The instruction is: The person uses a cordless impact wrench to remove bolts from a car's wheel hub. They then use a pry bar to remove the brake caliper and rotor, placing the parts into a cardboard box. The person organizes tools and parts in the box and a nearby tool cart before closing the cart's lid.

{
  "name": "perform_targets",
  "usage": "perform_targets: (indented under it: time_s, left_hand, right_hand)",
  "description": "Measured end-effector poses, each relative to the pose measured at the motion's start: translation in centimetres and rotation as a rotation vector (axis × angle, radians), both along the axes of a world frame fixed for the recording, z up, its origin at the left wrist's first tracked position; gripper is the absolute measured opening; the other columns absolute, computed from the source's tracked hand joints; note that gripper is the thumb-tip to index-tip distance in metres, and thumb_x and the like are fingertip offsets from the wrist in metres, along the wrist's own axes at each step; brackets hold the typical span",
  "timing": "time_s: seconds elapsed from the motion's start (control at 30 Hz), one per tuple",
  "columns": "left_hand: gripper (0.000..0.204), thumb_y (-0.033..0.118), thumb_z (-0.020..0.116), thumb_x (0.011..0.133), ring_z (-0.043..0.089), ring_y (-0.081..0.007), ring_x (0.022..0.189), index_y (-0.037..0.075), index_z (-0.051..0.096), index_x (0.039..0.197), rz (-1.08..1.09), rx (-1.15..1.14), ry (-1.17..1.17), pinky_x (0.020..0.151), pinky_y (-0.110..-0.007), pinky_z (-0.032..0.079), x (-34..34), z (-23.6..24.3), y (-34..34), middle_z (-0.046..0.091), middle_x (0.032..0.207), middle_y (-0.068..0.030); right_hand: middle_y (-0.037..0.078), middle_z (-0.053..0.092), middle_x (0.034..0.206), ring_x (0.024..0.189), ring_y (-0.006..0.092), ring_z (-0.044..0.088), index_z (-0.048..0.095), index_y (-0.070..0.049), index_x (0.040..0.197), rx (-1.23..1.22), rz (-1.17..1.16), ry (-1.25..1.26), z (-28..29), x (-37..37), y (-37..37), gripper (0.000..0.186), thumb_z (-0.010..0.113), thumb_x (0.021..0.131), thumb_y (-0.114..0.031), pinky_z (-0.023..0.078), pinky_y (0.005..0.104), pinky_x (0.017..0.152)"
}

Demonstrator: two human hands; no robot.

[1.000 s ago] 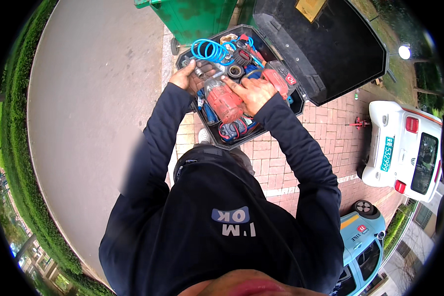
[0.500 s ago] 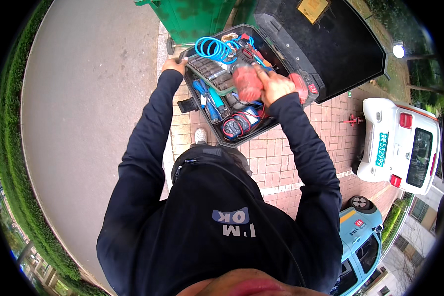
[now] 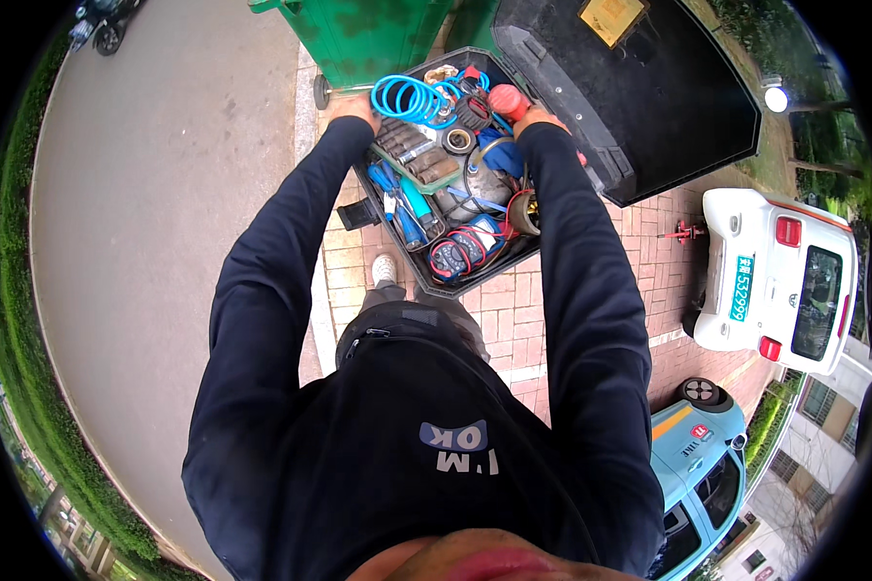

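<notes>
A black toolbox (image 3: 455, 289) stands open in front of me, full of tools. My right hand (image 3: 539, 118) is closed round a red cordless power tool (image 3: 507, 101) at the box's far right side; my sleeve hides most of the tool. My left hand (image 3: 356, 108) is at the box's far left corner, closed on the end of a tray of sockets (image 3: 417, 155); its fingertips are partly hidden. Beside it lies a blue coiled hose (image 3: 407, 100). Nearer me are blue-handled tools (image 3: 405, 208), a multimeter (image 3: 451, 258) with red leads, and a roll of tape (image 3: 458, 140).
The toolbox's black lid (image 3: 649, 97) leans open at the right. A green wheeled bin (image 3: 358, 44) stands right behind the box. Brick paving (image 3: 610, 252) lies under it, with a grey road (image 3: 165, 194) at left. A white vehicle (image 3: 775, 271) and a light-blue car (image 3: 702, 455) are parked right.
My right hand has carried the red power tool from over the middle of the box to its far right side, uncovering the tape roll. A motorbike has appeared far left.
</notes>
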State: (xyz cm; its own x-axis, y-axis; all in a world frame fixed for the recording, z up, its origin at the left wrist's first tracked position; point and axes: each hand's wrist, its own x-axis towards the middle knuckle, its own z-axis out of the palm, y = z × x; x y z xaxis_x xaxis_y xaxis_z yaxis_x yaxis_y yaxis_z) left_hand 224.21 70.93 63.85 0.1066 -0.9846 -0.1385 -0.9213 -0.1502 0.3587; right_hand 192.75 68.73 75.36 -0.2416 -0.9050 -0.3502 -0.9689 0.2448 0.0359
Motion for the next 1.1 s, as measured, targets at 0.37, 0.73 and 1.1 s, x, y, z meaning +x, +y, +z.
perform_targets:
  time_s: [0.37,0.73,1.1]
  left_hand:
    - [0.089,0.045,0.077,0.077,0.061,-0.0415,0.115,-0.004,0.037,0.14,0.443,0.257,0.321,0.1,-0.043,0.048,-4.6,0.0,4.7,0.062,0.121,-0.0309]
    - [0.059,-0.004,0.068,0.082,0.069,-0.0342,0.09,0.001,0.042,0.135,0.715,0.0,1.404,0.065,-0.046,0.062,-0.9,-5.7,4.7,0.063,0.116,-0.0199]
    - [0.066,-0.004,0.063,0.088,0.071,-0.0317,0.091,0.008,0.035,0.147,0.75,-0.01,1.556,0.071,-0.043,0.063,2.1,1.4,3.9,0.067,0.112,-0.0197]
  right_hand:
    - [0.017,0.07,0.092,0.089,0.0344,0.069,0.071,-0.005,0.095,-0.038,0.569,-0.199,0.7,9.3,17.7,0.026,0.065,0.082,-0.026,0.054,0.0463,0.083]
    - [0.021,0.071,0.1,0.093,0.0361,0.07,0.071,-0.002,0.096,0.032,0.653,-0.248,-4.5,8.4,16.7,0.02,0.058,0.084,-0.012,0.056,0.0463,0.081]
    - [0.018,0.065,0.088,0.082,0.0384,0.064,0.061,-0.002,0.092,-0.204,0.671,-0.467,3.3,1.9,21.1,0.016,0.06,0.082,-0.014,0.051,0.0491,0.072]
